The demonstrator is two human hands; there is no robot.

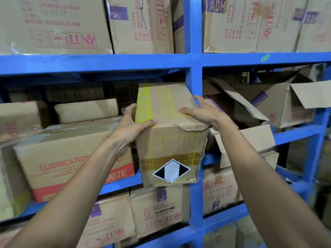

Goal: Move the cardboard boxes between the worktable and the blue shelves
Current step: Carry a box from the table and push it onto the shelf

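Note:
A cardboard box with yellow print and a black-and-white diamond label (170,145) sits partly on the middle level of the blue shelves (195,81), its front end sticking out past the shelf edge. My left hand (130,127) grips its upper left corner, thumb on top. My right hand (202,111) presses on the top right edge, beside the blue upright post. The box's top front edge is torn.
A large LUBRICATION box (71,158) stands just left of the held box. Crushed open boxes (268,104) fill the bay to the right. Sealed cartons (53,24) fill the level above and more cartons (157,210) the level below.

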